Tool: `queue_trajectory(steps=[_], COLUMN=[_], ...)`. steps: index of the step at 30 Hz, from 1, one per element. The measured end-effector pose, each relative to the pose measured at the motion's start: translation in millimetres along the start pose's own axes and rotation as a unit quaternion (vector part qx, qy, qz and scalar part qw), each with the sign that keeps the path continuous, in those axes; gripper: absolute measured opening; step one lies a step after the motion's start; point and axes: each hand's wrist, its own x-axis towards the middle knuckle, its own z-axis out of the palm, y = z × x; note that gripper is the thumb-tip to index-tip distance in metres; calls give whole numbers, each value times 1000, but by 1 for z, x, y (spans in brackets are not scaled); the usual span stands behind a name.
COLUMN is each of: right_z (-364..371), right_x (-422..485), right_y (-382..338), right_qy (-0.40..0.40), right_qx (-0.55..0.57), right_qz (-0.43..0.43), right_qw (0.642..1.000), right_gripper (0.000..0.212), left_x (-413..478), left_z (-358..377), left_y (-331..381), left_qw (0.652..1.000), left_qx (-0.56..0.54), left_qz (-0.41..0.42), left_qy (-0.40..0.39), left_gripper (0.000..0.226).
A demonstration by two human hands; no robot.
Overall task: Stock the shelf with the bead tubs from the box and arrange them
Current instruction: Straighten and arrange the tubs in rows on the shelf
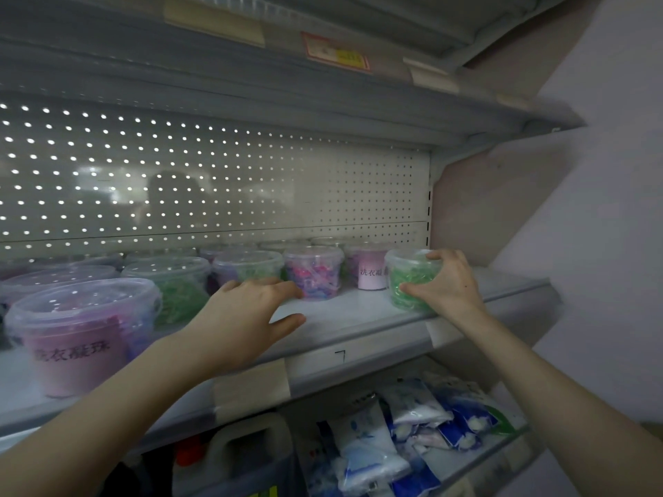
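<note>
- Tubs crowd the left of our shelf [358, 317]; a purple tub [79, 335] stands nearest.
- Our left hand [247, 317] spreads open over the bare spot, holding nothing.
- Our right hand [445, 285] wraps its fingers round the green tub [409, 278] at the right end, we think to slide it into line.
- Farther back, a pink and blue tub [315, 272] waits in the row.
</note>
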Motion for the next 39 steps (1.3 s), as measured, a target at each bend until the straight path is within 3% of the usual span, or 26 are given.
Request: queue_trajectory(steps=[11,16,20,30,34,37,39], right_z=[-3,9,29,82,96,104,108], right_x=[49,86,124,170,177,183,186], right_y=[42,59,72,45,33,33,34], right_qy=[-18,-75,-132,-228,-270,-271,-268], right_qx=[-26,-54,-80,-161,-138,-108,-100], right_qz=[17,38,28,6,-14,-31,-30], right_qw=[999,995,988,960,953,956,958], right_gripper=[73,74,62,39,40,26,32], left_x=[35,47,54,63,58,53,51], left_z=[20,24,23,25,22,19,17], left_y=[8,6,-4,-9,-18,-26,-30], left_qw=[1000,1000,1000,999,1000,999,998], left_qx=[3,2,-13,-30,-12,-8,-5], left_qz=[0,-5,-7,-14,-19,-41,-57], left_qy=[-16,-18,-20,-20,-14,-18,-30], left_gripper=[48,56,75,71,75,67,59])
